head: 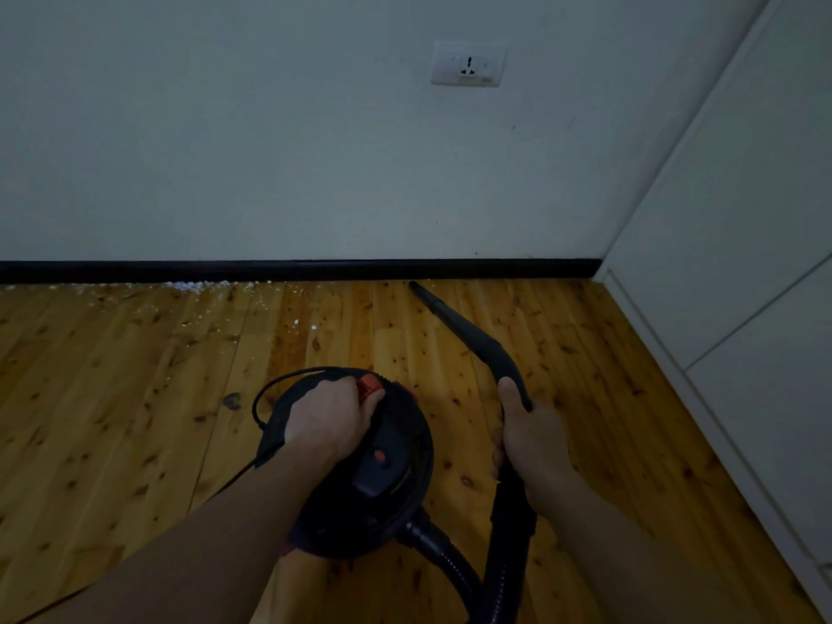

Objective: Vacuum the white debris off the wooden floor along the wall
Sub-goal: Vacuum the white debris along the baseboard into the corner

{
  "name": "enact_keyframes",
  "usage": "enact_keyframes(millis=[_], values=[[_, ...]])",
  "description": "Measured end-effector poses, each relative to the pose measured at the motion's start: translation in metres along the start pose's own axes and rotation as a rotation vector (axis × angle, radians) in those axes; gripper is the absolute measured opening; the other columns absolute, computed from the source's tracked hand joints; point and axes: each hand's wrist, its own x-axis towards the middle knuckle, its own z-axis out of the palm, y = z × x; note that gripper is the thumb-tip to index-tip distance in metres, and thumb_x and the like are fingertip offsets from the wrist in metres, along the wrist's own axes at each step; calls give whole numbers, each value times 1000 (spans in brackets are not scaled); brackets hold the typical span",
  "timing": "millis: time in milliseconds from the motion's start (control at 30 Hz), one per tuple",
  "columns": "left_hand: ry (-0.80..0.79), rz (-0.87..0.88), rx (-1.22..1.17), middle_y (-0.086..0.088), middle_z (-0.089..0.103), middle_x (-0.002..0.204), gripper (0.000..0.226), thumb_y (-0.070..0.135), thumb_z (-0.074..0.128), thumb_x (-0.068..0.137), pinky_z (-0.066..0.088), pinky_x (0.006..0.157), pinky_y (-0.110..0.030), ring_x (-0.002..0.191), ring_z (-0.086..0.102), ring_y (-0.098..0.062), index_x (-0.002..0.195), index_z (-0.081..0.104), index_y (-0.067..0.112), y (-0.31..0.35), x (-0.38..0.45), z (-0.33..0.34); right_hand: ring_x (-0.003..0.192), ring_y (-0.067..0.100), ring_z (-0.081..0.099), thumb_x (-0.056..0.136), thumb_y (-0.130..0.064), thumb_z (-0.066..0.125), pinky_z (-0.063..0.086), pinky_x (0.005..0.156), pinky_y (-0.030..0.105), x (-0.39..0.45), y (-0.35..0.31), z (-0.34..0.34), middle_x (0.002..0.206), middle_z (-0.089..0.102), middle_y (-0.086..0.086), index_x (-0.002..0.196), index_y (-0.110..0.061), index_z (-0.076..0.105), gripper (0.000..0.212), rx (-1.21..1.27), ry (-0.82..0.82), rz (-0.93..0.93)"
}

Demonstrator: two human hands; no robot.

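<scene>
A round black canister vacuum (387, 484) with red parts sits on the wooden floor (135, 421) in front of me. My left hand (331, 418) is closed over its top handle beside a red button. My right hand (531, 436) grips the black wand (468, 333). The wand's thin nozzle tip (413, 286) rests near the black baseboard (292, 270). White debris (189, 288) lies scattered along the baseboard to the left of the nozzle, with loose specks (297, 322) further out on the planks.
A white wall with a power socket (468, 64) rises ahead. White cabinet panels (743, 263) close off the right side and meet the wall in a corner. The black hose (454, 560) loops at the bottom, and a thin black cord (259, 407) curves off the canister's left.
</scene>
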Motion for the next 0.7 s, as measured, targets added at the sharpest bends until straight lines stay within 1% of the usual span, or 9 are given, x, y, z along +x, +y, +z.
enact_keyframes(millis=[100,233,367,433,567,633,700], values=[[1,16,-17,-2,66,92,53,66,39,102,49,64,-37,81,65,-24,96,61,18,4,2,1,43,25,55,106,-53,47,52,48,35,-2,0,-4,54,55,12,74,-6,56,58,34,25,20],[-8,47,-22,-4,67,94,52,66,38,102,49,65,-38,84,66,-27,98,61,19,14,7,3,49,27,56,106,-53,48,53,51,37,-2,2,-13,56,53,12,71,-8,54,58,24,60,22],[-23,41,-12,-4,66,95,51,65,39,102,48,66,-38,85,65,-27,98,61,19,23,8,4,52,28,53,105,-54,50,51,58,42,1,7,-21,60,52,15,69,-9,54,57,66,63,34],[-25,28,-10,-5,66,94,51,63,40,103,46,65,-37,83,64,-27,100,61,17,27,6,4,54,28,53,104,-54,51,51,58,42,0,8,-24,63,53,15,73,-9,55,56,74,60,44],[-30,-14,4,-5,65,92,53,62,40,103,43,62,-35,73,56,-23,102,63,15,25,3,3,52,27,54,105,-53,51,52,60,42,-3,6,-28,62,54,15,74,-8,56,55,71,32,49],[-29,-29,7,-5,67,94,51,62,42,103,44,61,-35,73,57,-22,103,64,15,21,1,2,51,27,54,105,-52,50,52,60,42,-7,4,-28,59,55,14,73,-7,57,56,74,18,56],[-37,-25,13,-5,67,95,48,61,45,103,45,62,-36,76,60,-23,104,64,17,19,-1,3,50,27,55,105,-52,51,53,64,45,-7,2,-27,54,55,12,69,-6,56,59,79,22,65]])
